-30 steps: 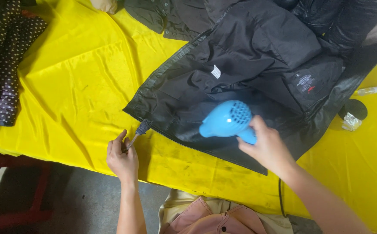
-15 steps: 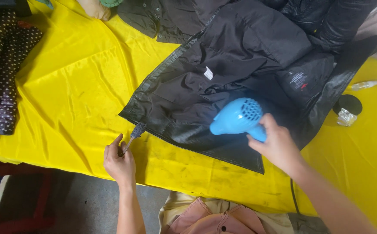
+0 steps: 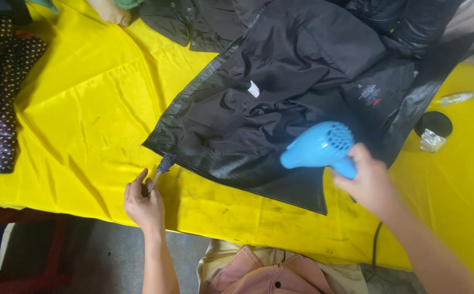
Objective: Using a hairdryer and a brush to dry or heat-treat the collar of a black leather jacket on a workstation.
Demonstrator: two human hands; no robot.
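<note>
A black jacket (image 3: 280, 103) lies spread on a table covered with a yellow cloth (image 3: 84, 120). My right hand (image 3: 369, 182) grips the handle of a blue hair dryer (image 3: 317, 147), whose nozzle points left over the jacket's lower part. My left hand (image 3: 144, 201) rests at the table's near edge and pinches a small brush (image 3: 160, 167). The brush's dark head touches the jacket's lower left corner.
A dark dotted garment (image 3: 2, 103) lies at the left end. At the right sit a round black lid (image 3: 434, 123), a crumpled bit of clear wrap (image 3: 431, 141) and a small clear bottle (image 3: 456, 98). More dark clothes (image 3: 193, 22) are heaped at the back. A black cord (image 3: 376, 245) hangs off the near edge.
The hair dryer has moved to the right along the jacket with my right hand. My left hand stays at the jacket's corner with the brush.
</note>
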